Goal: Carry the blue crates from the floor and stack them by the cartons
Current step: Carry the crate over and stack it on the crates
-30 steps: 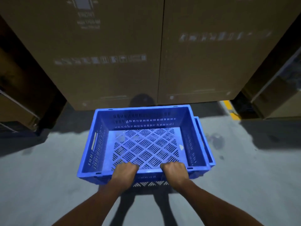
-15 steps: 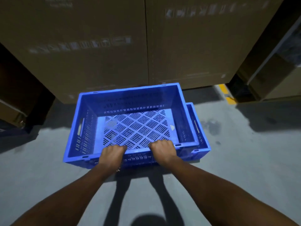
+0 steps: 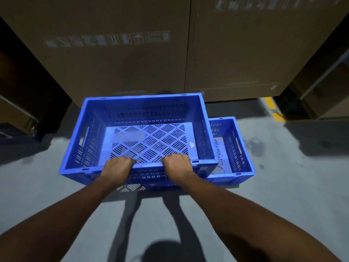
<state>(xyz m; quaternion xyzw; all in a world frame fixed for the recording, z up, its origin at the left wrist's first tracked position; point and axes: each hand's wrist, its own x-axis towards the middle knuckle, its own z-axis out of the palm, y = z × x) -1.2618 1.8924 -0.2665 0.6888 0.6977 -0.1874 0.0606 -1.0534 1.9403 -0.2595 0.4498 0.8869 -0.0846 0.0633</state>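
Observation:
I hold an empty blue slatted crate (image 3: 98,129) by its near long rim, above the floor. My left hand (image 3: 116,167) grips the rim left of centre and my right hand (image 3: 176,164) grips it right of centre. Under it and offset to the right sits a second blue crate (image 3: 237,148) on the grey floor; only its right part shows. Two tall brown cartons (image 3: 132,63) stand just behind both crates.
More cartons stand at the right (image 3: 324,95) and on a low shelf at the left (image 3: 13,114). A yellow floor line (image 3: 272,106) runs by the right cartons. Open grey concrete (image 3: 292,186) lies around me, with my shadow in front.
The held crate has shifted left relative to the lower crate, so more of the lower crate's right side shows. Both hands keep the same grip.

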